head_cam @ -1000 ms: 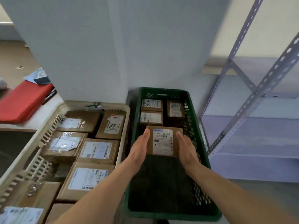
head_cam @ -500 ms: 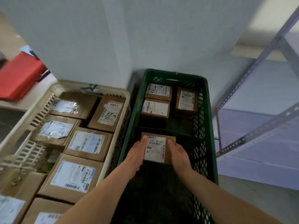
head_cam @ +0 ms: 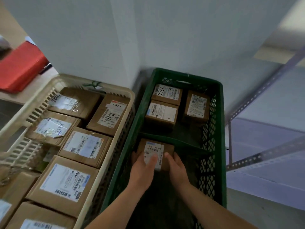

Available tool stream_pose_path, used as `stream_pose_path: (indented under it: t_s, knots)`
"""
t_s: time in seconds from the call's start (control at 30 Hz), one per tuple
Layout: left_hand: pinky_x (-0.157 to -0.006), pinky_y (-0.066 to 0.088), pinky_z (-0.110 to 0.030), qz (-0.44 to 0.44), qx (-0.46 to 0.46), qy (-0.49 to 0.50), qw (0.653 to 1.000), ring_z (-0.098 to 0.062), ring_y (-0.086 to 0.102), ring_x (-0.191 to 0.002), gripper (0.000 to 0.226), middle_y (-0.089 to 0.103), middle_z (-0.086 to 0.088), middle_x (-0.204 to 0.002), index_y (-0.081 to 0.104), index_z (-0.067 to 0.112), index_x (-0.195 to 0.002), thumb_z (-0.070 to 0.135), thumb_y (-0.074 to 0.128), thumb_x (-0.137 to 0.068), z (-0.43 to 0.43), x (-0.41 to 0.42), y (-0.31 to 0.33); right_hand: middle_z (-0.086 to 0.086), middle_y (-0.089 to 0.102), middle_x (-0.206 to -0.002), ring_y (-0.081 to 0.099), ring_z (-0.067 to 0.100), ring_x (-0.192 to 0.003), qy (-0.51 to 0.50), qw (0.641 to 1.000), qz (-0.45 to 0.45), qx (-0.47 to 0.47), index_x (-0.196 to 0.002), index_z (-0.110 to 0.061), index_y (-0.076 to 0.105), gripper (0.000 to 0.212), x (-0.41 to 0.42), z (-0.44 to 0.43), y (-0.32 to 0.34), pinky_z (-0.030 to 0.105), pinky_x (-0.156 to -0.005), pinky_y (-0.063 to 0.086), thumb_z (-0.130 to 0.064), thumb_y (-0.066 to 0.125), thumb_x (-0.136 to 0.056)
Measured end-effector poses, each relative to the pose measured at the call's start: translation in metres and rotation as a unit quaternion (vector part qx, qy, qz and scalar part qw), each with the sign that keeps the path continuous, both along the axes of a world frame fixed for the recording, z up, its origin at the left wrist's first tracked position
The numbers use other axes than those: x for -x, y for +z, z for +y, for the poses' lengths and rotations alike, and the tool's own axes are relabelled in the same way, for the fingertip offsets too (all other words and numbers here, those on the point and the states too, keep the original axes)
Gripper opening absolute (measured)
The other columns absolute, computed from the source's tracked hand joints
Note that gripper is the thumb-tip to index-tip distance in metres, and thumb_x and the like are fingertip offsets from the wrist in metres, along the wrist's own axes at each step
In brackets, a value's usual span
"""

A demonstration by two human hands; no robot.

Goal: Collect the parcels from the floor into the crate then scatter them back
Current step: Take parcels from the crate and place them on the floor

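Item: small brown cardboard parcel (head_cam: 155,150), clasped between your left hand (head_cam: 143,165) and right hand (head_cam: 177,166), low inside green plastic lattice crate (head_cam: 220,113). Step: collecting. Next: set down, release.

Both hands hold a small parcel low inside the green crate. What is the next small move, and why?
Probably lower the parcel onto the crate floor beside the divider and release it: the left hand and right hand grip it low in the near compartment, while three other parcels lie beyond the divider.
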State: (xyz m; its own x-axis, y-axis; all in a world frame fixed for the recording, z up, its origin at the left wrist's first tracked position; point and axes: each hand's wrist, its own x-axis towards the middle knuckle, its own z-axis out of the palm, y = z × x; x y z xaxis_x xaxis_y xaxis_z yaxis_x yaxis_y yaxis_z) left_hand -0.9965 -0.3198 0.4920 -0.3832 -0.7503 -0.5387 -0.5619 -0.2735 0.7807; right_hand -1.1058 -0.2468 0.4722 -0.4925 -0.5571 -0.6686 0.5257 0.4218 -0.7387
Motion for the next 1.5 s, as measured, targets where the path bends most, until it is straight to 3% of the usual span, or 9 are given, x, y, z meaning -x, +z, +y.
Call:
stream_pose_path:
  t_s: [0.13, 0.27, 0.37, 0.63, 0.93, 1.07, 1.23, 1.4, 1.5]
  knots:
    - [-0.112, 0.040, -0.037, -0.042, -0.009, -0.032, 0.999, -0.014, 0.051, -0.129, 0.053, 0.055, 0.004, -0.140, 0.045, 0.025, -0.148, 0.052, 0.045, -0.102, -0.002, 0.004, 0.003, 0.002, 0.074, -0.116, 0.070, 0.023, -0.111, 0.030, 0.999, 0.006, -0.019, -0.134, -0.027, 0.063, 0.038, 0.004, -0.006, -0.001, 0.049, -0.108, 0.051, -0.043, 0.063, -0.100]
    - [-0.094, 0.043, -0.029, -0.045, -0.052, -0.040, 0.997, -0.015, 0.057, -0.115, 0.056, 0.062, 0.000, -0.126, 0.046, 0.020, -0.148, 0.053, 0.044, -0.102, -0.018, 0.005, 0.007, 0.005, 0.073, -0.118, 0.069, 0.025, -0.112, 0.067, 0.998, 0.010, -0.021, -0.137, -0.025, 0.062, 0.043, 0.007, -0.010, 0.002, 0.049, -0.109, 0.051, -0.045, 0.064, -0.099]
    - [-0.100, 0.045, -0.034, -0.050, -0.059, -0.052, 0.996, -0.018, 0.058, -0.115, 0.058, 0.062, -0.002, -0.125, 0.049, 0.019, -0.146, 0.057, 0.043, -0.101, -0.028, 0.005, 0.010, 0.008, 0.072, -0.120, 0.069, 0.026, -0.113, 0.071, 0.997, 0.014, -0.017, -0.140, -0.023, 0.060, 0.044, 0.010, -0.011, 0.004, 0.048, -0.107, 0.053, -0.042, 0.064, -0.100]
    - [-0.103, 0.048, -0.044, -0.061, -0.042, -0.077, 0.994, -0.018, 0.064, -0.102, 0.054, 0.067, -0.002, -0.109, 0.060, 0.023, -0.123, 0.066, 0.040, -0.097, -0.033, 0.008, 0.026, 0.012, 0.067, -0.121, 0.069, 0.023, -0.105, 0.071, 0.997, 0.028, 0.007, -0.142, -0.017, 0.056, 0.045, 0.017, -0.008, 0.020, 0.020, -0.069, 0.055, -0.040, 0.058, -0.103]
    - [-0.092, 0.050, -0.030, -0.030, -0.026, -0.114, 0.993, -0.015, 0.064, -0.101, 0.045, 0.068, -0.003, -0.109, 0.064, 0.021, -0.120, 0.054, 0.038, -0.104, -0.030, -0.003, 0.064, -0.001, 0.058, -0.114, 0.061, 0.009, -0.095, 0.055, 0.993, 0.090, 0.045, -0.157, -0.017, 0.038, 0.063, 0.013, -0.014, 0.037, 0.018, -0.066, 0.046, -0.042, 0.058, -0.104]
    - [-0.081, 0.048, -0.022, -0.005, 0.006, -0.090, 0.996, -0.008, 0.063, -0.095, 0.040, 0.069, 0.002, -0.107, 0.064, 0.023, -0.118, 0.051, 0.040, -0.104, -0.033, -0.023, 0.093, -0.013, 0.058, -0.104, 0.060, 0.003, -0.091, 0.066, 0.987, 0.118, 0.088, -0.161, -0.016, 0.033, 0.065, -0.003, -0.025, 0.072, 0.016, -0.069, 0.046, -0.034, 0.058, -0.104]
    - [-0.084, 0.041, -0.022, 0.004, 0.055, -0.040, 0.998, -0.012, 0.054, -0.109, 0.047, 0.061, 0.003, -0.121, 0.057, 0.019, -0.136, 0.050, 0.042, -0.105, -0.045, -0.067, 0.136, -0.001, 0.046, -0.157, 0.043, 0.019, -0.144, 0.113, 0.969, 0.165, 0.143, -0.160, -0.019, 0.037, 0.064, -0.043, -0.051, 0.118, 0.034, -0.109, 0.038, -0.044, 0.055, -0.105]
    - [-0.107, 0.043, -0.039, 0.037, 0.110, 0.021, 0.993, -0.017, 0.054, -0.122, 0.048, 0.060, 0.000, -0.137, 0.058, 0.021, -0.137, 0.053, 0.045, -0.102, -0.052, -0.145, 0.169, -0.017, 0.074, -0.113, 0.067, 0.001, -0.110, 0.208, 0.935, 0.230, 0.173, -0.122, -0.031, 0.070, 0.034, -0.111, -0.068, 0.167, 0.041, -0.097, 0.053, -0.047, 0.049, -0.100]
    - [-0.106, 0.045, -0.039, 0.054, 0.163, 0.059, 0.983, -0.016, 0.056, -0.122, 0.052, 0.061, 0.001, -0.134, 0.059, 0.018, -0.137, 0.053, 0.049, -0.100, -0.051, -0.208, 0.187, -0.020, 0.071, -0.102, 0.069, -0.007, -0.095, 0.247, 0.915, 0.242, 0.206, -0.131, -0.032, 0.060, 0.030, -0.164, -0.075, 0.195, 0.020, -0.074, 0.050, -0.043, 0.052, -0.105]
